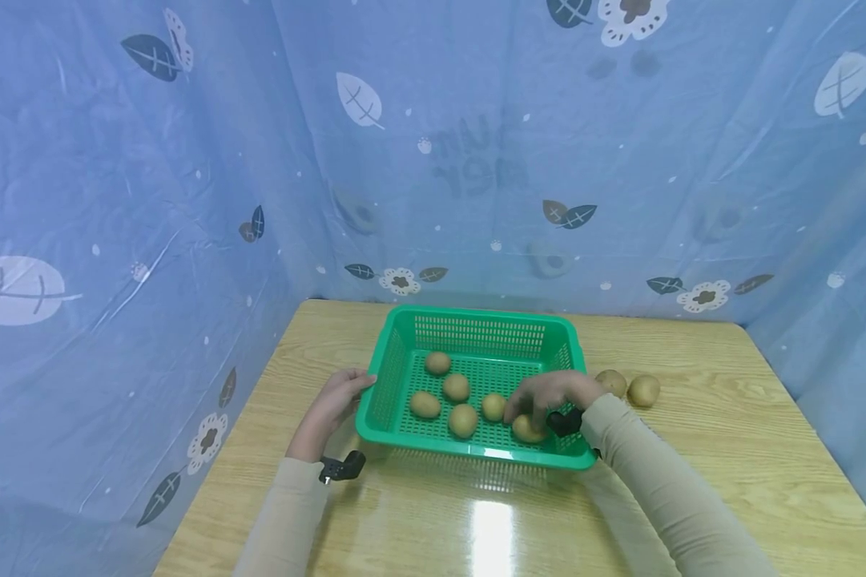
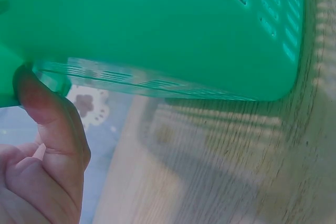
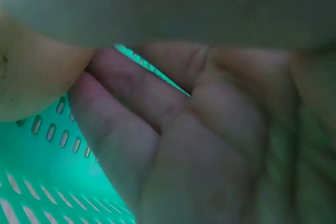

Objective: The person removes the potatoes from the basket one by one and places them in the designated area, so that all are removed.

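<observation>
A green plastic basket [image 1: 476,453] with slotted walls holds several potatoes [image 1: 457,388]. At its left end my left hand [image 1: 335,405] pinches the rim, thumb on top; the left wrist view shows fingers [image 2: 50,114] bent up against the basket's outer side. My right hand [image 1: 551,390] reaches down inside the right part of the basket, its fingers around a potato [image 1: 528,429] near the front wall. In the right wrist view that potato [image 3: 37,72] lies against the fingertips, partly hidden. Just left of the right fingertips lies another potato [image 1: 493,407].
Two more potatoes, one partly behind the right wrist [image 1: 610,383] and one beside it [image 1: 645,390], lie on the wooden table [image 1: 728,449] right of the basket. A blue patterned curtain [image 1: 433,160] hangs behind and at both sides. Each wrist wears a black camera mount [image 1: 342,466].
</observation>
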The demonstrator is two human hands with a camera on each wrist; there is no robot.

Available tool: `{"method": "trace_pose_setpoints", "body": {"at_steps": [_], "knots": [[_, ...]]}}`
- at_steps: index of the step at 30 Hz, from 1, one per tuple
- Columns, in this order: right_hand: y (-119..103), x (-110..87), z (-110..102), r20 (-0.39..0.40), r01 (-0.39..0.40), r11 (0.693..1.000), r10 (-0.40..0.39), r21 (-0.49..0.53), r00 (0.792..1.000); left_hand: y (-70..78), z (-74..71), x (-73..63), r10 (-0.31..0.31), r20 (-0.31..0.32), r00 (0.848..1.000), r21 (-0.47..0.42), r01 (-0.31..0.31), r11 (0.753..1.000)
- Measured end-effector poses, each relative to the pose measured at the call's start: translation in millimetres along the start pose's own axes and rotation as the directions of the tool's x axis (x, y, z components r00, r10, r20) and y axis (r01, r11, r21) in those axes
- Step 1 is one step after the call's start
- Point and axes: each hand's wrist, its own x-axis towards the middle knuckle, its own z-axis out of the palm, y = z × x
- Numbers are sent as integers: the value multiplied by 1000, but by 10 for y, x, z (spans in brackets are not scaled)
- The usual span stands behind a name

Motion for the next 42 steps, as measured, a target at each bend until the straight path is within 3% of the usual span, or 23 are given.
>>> {"method": "trace_pose_setpoints", "body": {"at_steps": [9,12,19,27,32,42], "knots": [[-5,26,-10,-2,-43,998,43,-48,999,37,-15,-10,2,18,1000,10,-3,1000],[-6,23,-16,-7,-54,997,54,-55,999,119,-5,-69,-1,33,999,10,0,1000],[-17,13,-22,-8,-84,993,83,-84,996,27,-6,11,13,19,1000,-3,-13,1000],[-5,19,-12,-16,-102,992,101,-69,995,14,6,5,12,3,1000,5,-12,1000],[2,29,-1,-24,-76,996,75,-52,997,24,6,-9,14,10,1000,13,-14,1000],[0,7,-11,-42,21,994,-16,106,999,15,4,-6,-9,-10,1000,4,9,1000]]}}
